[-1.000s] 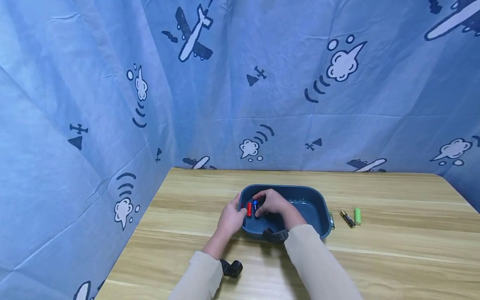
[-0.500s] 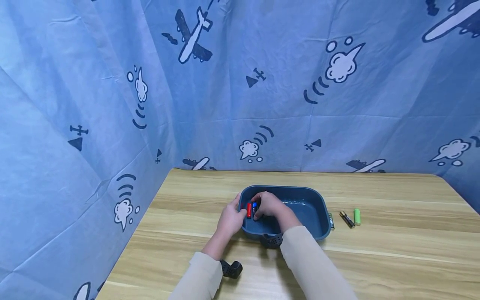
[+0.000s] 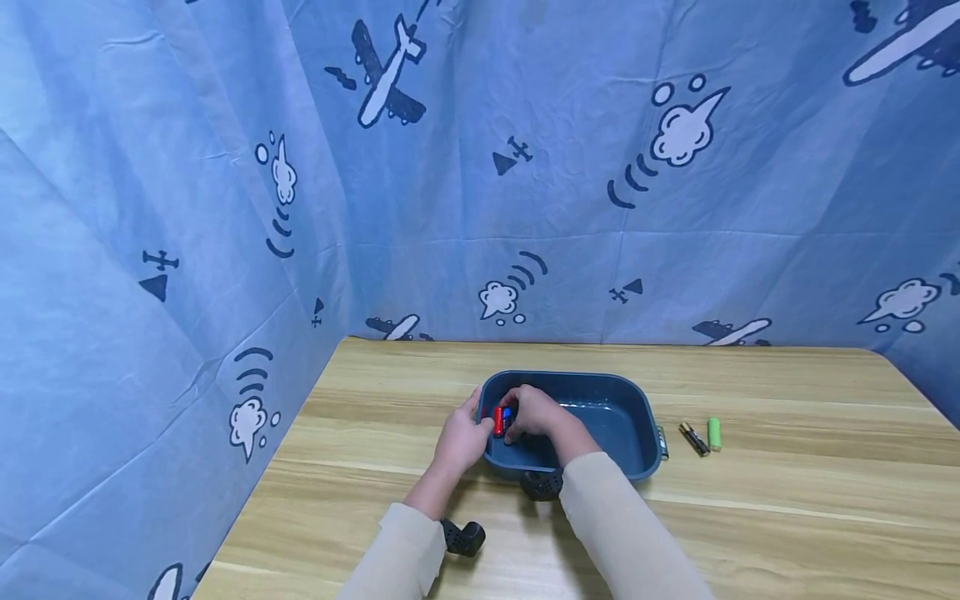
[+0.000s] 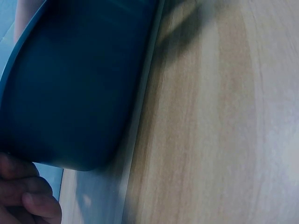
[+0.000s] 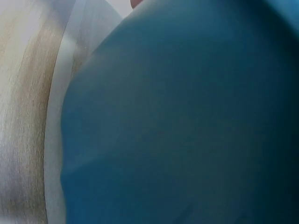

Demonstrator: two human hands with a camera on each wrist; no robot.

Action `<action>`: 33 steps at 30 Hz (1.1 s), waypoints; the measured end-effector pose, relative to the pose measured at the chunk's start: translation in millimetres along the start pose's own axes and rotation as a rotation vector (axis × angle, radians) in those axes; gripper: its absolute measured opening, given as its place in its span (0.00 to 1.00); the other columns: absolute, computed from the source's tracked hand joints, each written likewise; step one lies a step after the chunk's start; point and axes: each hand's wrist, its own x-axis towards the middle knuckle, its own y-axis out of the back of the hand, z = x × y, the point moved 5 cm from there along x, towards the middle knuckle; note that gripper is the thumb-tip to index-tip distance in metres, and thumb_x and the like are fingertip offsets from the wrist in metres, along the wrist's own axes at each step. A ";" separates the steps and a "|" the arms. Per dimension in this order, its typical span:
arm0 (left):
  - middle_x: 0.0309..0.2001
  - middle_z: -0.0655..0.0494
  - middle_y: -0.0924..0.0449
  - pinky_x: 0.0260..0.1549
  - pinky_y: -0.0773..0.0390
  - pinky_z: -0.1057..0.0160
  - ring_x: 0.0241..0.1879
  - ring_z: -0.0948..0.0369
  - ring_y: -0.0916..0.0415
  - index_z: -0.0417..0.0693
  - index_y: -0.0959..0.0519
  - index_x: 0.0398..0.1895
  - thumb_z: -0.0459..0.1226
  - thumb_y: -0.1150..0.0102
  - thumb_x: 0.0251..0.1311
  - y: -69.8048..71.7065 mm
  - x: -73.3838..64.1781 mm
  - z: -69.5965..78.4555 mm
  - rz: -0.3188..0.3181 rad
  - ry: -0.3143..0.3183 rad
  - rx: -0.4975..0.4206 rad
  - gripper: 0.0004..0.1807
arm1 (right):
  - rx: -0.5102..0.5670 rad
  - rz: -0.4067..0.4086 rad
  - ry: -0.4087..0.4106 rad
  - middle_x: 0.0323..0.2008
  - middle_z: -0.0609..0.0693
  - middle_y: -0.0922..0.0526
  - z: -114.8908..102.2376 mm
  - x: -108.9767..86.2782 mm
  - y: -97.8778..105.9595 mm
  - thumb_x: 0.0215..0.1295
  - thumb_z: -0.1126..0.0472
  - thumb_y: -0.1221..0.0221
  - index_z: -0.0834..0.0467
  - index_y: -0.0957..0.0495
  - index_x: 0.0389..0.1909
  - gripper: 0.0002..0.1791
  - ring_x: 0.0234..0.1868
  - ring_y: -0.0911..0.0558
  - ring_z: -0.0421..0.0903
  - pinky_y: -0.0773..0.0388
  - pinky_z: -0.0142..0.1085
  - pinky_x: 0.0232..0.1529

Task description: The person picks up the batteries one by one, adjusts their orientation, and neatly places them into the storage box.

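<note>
A dark blue rectangular plastic basin (image 3: 641, 408) stands on the table. At its left end my left hand (image 3: 463, 435) grips the rim, thumb over the inside. In the left wrist view the curled fingers (image 4: 39, 205) of that hand lie beside the basin's corner. My right hand (image 3: 534, 414) reaches into the basin and pinches a blue battery (image 3: 507, 413), partly covered by the fingers. Just left of it, a red battery (image 3: 498, 422) stands or lies close to the left wall, near my left thumb. The basin's outer wall (image 5: 163, 116) fills most of the right wrist view.
Right of the basin lie a black battery with a copper-coloured end (image 3: 694, 439) and a light green battery (image 3: 714, 434). Another dark green item (image 3: 663, 442) lies against the basin's right side, partly hidden. A blue patterned curtain (image 3: 555, 200) hangs behind the wooden table (image 3: 810, 450).
My right hand has moved slightly left with the blue battery, bringing it up beside the red one. My left hand has stayed at the rim.
</note>
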 end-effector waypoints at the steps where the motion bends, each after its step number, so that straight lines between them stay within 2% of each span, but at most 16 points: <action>1: 0.14 0.56 0.37 0.14 0.35 0.68 0.10 0.62 0.39 0.53 0.44 0.71 0.39 0.51 0.63 0.2 0.0 0.0 0.000 -0.001 0.002 0.32 | -0.002 -0.001 -0.001 0.40 0.52 0.22 0.0 -0.1 -0.1 0.34 0.68 0.25 0.60 0.21 0.42 0.28 0.35 0.25 0.47 0.24 0.41 0.41; 6: 0.13 0.56 0.37 0.14 0.36 0.68 0.10 0.61 0.38 0.52 0.43 0.71 0.39 0.51 0.63 0.2 -0.1 -0.2 0.005 -0.012 0.007 0.32 | -0.013 -0.005 0.001 0.42 0.53 0.21 -0.8 -1.0 -0.8 0.35 0.67 0.25 0.60 0.21 0.44 0.28 0.37 0.25 0.48 0.25 0.44 0.45; 16: 0.12 0.57 0.39 0.13 0.37 0.68 0.09 0.61 0.39 0.51 0.43 0.70 0.38 0.50 0.62 -0.2 0.3 0.0 0.011 -0.019 0.009 0.32 | -0.007 -0.034 0.012 0.44 0.56 0.22 -1.9 -1.2 -0.6 0.35 0.67 0.25 0.61 0.23 0.47 0.32 0.39 0.25 0.50 0.26 0.46 0.47; 19: 0.12 0.56 0.37 0.14 0.36 0.68 0.09 0.61 0.39 0.52 0.43 0.71 0.38 0.50 0.63 -0.4 0.0 -0.2 0.004 -0.011 0.000 0.32 | 0.007 -0.049 0.012 0.46 0.58 0.22 -2.7 -2.1 0.2 0.34 0.68 0.26 0.61 0.25 0.51 0.35 0.41 0.25 0.51 0.25 0.46 0.46; 24: 0.13 0.56 0.37 0.14 0.36 0.68 0.10 0.61 0.39 0.52 0.43 0.70 0.38 0.50 0.62 1.1 -0.8 0.3 0.010 -0.013 -0.005 0.32 | -0.002 -0.054 0.027 0.46 0.59 0.23 -2.7 -2.0 5.9 0.34 0.69 0.26 0.61 0.27 0.54 0.38 0.39 0.24 0.50 0.22 0.40 0.36; 29: 0.15 0.55 0.36 0.14 0.37 0.67 0.11 0.61 0.38 0.52 0.42 0.70 0.37 0.49 0.62 1.8 -1.4 0.6 0.025 -0.013 -0.010 0.32 | -0.013 -0.068 0.039 0.45 0.57 0.24 -5.0 -11.6 25.6 0.42 0.68 0.29 0.60 0.27 0.55 0.33 0.39 0.25 0.49 0.22 0.39 0.35; 33: 0.16 0.54 0.35 0.14 0.36 0.67 0.11 0.61 0.37 0.52 0.42 0.70 0.37 0.49 0.61 2.4 -2.3 0.8 0.029 -0.013 -0.011 0.32 | -0.005 -0.055 0.086 0.44 0.57 0.23 -8.9 -31.6 57.3 0.50 0.65 0.33 0.62 0.26 0.54 0.27 0.42 0.25 0.50 0.23 0.41 0.40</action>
